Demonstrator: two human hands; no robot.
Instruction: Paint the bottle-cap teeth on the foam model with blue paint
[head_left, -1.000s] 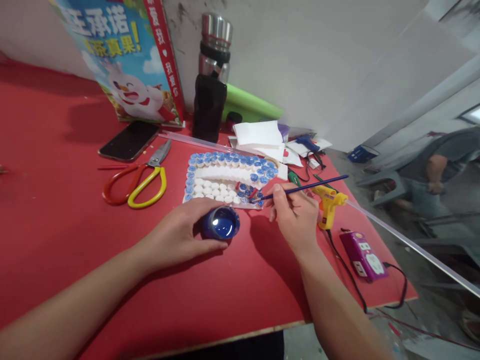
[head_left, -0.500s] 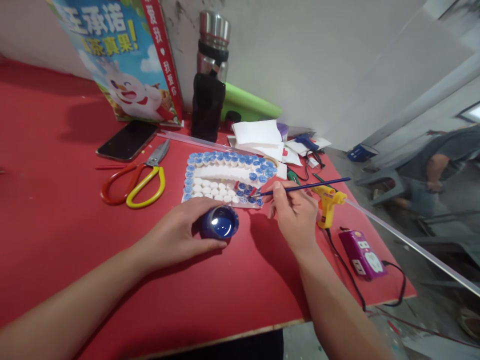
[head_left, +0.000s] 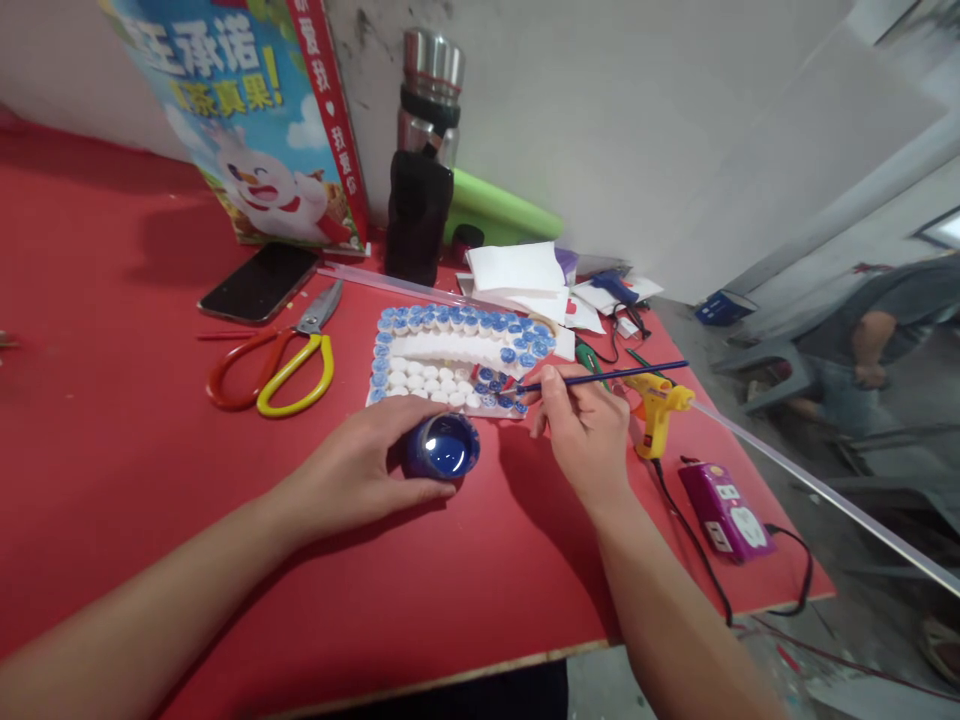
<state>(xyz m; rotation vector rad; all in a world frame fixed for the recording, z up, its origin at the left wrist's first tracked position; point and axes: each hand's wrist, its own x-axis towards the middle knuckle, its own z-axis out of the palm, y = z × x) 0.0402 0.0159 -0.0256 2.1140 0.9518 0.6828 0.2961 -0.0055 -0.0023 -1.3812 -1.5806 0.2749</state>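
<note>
Paintbrush [head_left: 637, 372] pinched between the thumb and fingers of the right hand [head_left: 589, 430], its tip at the dark blue rounds [head_left: 493, 386] near the right end of a decorated piece [head_left: 446, 347] on a red tabletop [head_left: 480, 570]; whether bristle meets surface is too small to tell. The left hand [head_left: 375, 450] curves around a cup [head_left: 416, 452] of blue liquid [head_left: 450, 457], just in front of the piece.

The brush looks light, its slim handle stiff and its tip likely soft enough to bend under slight pressure; the surest hold would be low on the handle, just behind the bristles. The cup appears firm-walled and should be steadiest gripped around its side (smooth walls could turn slippery if wet), with any tilt risking a spill. The small rounds look light and perhaps easily dislodged.

Compared with 1 second earlier, the right hand sits slightly farther left and the brush's free end lower in view, while the left hand, the cup and the piece appear unmoved.
</note>
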